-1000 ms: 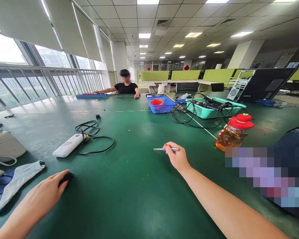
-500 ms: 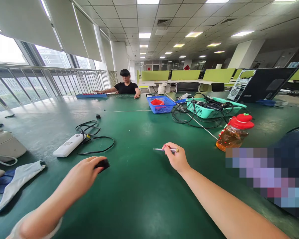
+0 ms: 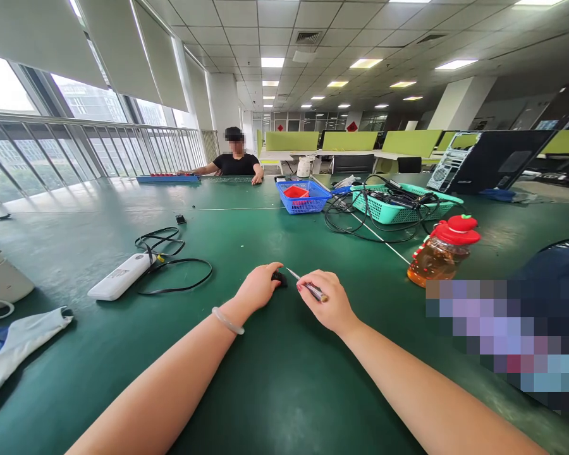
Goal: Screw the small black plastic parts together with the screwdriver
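The slim screwdriver has a thin, pale metallic shaft and a thicker, shiny handle with a brownish butt, partly hidden by the fingers of the right hand gripping it. It slants, its tip pointing away and to the left, its butt nearer and to the right. Just left of the screwdriver's tip is the small black object, low over or on the desk, pinched in the left hand, its finer detail too small to tell
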### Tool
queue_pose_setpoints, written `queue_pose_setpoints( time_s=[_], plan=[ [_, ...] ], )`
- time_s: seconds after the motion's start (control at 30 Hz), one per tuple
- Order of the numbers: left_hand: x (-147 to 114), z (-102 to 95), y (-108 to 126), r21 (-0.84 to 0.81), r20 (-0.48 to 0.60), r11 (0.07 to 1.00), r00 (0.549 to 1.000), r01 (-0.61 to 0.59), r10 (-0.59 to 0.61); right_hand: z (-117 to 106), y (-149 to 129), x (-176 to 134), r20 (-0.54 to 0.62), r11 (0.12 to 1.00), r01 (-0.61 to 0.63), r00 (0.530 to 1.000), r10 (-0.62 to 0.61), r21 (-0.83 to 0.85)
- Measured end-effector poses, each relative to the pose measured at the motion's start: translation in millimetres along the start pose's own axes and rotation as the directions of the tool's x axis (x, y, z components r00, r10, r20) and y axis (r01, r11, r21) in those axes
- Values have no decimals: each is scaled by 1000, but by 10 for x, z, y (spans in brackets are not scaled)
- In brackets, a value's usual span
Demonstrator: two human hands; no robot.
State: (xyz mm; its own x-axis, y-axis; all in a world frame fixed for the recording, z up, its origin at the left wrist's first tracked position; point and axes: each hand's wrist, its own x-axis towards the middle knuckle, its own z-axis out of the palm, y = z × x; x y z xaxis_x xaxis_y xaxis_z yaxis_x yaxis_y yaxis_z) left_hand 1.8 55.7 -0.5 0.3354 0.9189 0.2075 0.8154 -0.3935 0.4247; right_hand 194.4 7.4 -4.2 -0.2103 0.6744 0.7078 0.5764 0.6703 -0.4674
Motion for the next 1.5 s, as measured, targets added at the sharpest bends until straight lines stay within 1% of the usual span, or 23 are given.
queue_pose_setpoints(
  time_s=[0.1,0.17,0.27,0.37,0.47,0.73,0.93,1.2,1.4,1.5],
  plan=[
    [-17,36,-106,-136,-32,990,998,45,-50,-24,-31,-2,3,998,69,998,-69,0],
    [-34,47,-162,-170,-33,984,997,60,-66,-35,-57,-9,30,992,128,991,-128,1],
    [-48,50,-183,-150,-37,987,997,59,-65,-33,-102,-26,102,979,201,975,-197,-27],
    [-55,45,-152,-103,-51,994,998,26,-31,-16,-141,-41,166,968,242,959,-228,-71],
    [-64,43,-136,-66,-54,998,999,4,-8,1,-162,-49,204,955,277,946,-251,-105],
    [-66,56,-175,-60,-52,998,999,-13,10,24,-153,-57,249,930,324,928,-276,-175],
    [-65,53,-171,-54,-51,998,999,-17,14,33,-179,-64,288,891,397,899,-329,-222],
    [-63,44,-164,-53,-46,999,999,-12,9,54,-163,-71,310,884,386,902,-302,-262],
    [-68,38,-157,-48,-46,999,999,-13,11,95,-165,-93,353,868,403,888,-295,-291],
    [-71,32,-150,-46,-47,999,999,-5,3,94,-176,-90,346,863,405,890,-297,-303]
  ],
)
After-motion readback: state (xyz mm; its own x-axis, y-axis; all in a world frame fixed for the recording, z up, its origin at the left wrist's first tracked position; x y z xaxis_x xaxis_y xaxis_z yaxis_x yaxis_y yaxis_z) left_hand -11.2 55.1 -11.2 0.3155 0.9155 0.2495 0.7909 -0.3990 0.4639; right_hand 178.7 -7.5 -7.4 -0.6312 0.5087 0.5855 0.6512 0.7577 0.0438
